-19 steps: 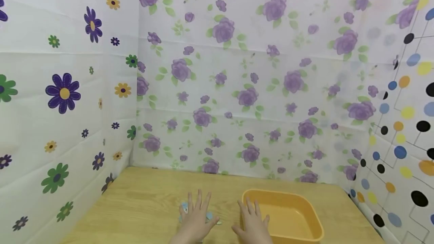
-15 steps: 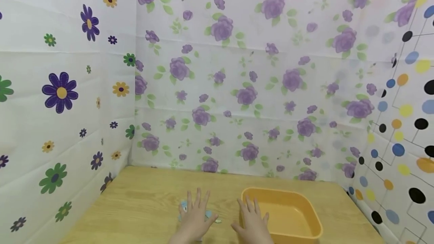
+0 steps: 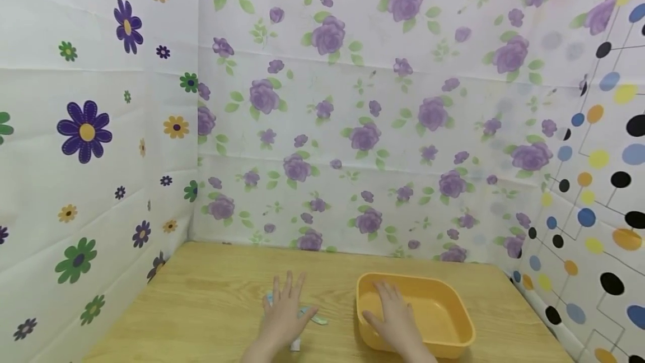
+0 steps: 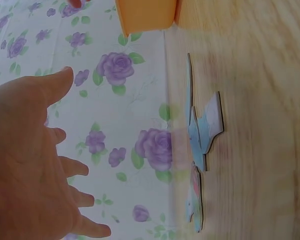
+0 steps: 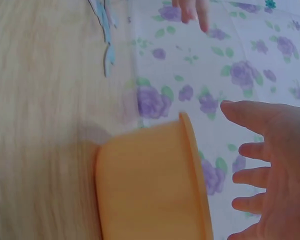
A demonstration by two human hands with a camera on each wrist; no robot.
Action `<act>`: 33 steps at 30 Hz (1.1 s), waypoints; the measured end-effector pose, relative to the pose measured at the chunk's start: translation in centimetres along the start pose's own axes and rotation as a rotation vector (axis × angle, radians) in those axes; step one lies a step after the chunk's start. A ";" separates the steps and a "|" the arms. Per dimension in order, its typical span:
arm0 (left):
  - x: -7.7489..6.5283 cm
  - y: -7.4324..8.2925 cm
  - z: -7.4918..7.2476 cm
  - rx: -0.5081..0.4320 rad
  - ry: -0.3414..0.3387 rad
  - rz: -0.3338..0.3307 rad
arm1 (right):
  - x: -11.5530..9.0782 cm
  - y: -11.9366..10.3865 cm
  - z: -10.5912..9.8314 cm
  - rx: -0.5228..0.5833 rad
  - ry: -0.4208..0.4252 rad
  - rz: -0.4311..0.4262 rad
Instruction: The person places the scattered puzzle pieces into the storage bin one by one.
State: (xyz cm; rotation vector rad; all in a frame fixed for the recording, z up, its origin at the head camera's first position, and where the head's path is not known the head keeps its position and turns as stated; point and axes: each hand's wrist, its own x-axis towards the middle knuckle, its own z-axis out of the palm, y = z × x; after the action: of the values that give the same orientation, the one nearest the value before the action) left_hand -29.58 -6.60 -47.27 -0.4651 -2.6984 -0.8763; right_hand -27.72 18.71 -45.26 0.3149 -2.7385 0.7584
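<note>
My left hand [image 3: 282,315] hovers over the table with its fingers spread and straight, holding nothing. Beneath and beside it lie several thin flat cut-out pieces [image 4: 202,130], light blue, white and a little red, partly hidden by the hand in the head view. A narrow pale green-blue piece [image 3: 318,320] shows past the left thumb. My right hand [image 3: 398,321], fingers extended and holding nothing, is above the left part of a yellow-orange plastic basin [image 3: 435,318]. In the right wrist view a gap shows between that hand and the basin's rim [image 5: 192,150].
The pieces and basin rest on a light wood-grain table [image 3: 221,279]. Flowered cloth [image 3: 322,128] hangs behind the table, with a daisy-print cloth [image 3: 101,184] on the left and a dotted cloth [image 3: 584,217] on the right.
My right hand has moved rightward, from the basin's left edge to farther over its inside. The left hand has shifted slightly left, showing more of the pieces. The head view has tilted slightly down.
</note>
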 end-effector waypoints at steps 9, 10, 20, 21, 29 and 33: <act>0.0 -0.8 -0.4 -0.026 -0.005 -0.029 | -0.1 3.4 -2.3 -0.038 0.095 0.029; 0.0 -0.9 -0.5 -0.044 -0.008 -0.033 | -0.2 3.9 -2.6 -0.033 0.109 0.042; -0.3 -2.2 -1.2 -0.116 -0.008 -0.063 | -1.2 8.6 -6.1 0.115 0.163 0.390; -0.4 -2.4 -1.2 -0.115 -0.004 -0.062 | -1.3 9.0 -6.4 0.124 0.173 0.408; -0.6 -3.5 -1.8 -0.194 -0.005 -0.070 | -2.5 12.3 -7.8 0.237 0.155 0.554; -0.7 -4.1 -2.2 -0.227 0.017 -0.064 | -2.9 14.3 -8.0 0.328 0.116 0.614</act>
State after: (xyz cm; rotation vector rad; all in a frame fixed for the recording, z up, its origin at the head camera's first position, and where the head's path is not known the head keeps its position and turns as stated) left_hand -30.18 -11.20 -47.87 -0.4163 -2.6229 -1.2058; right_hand -27.31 35.31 -46.25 -0.5212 -2.5947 1.3302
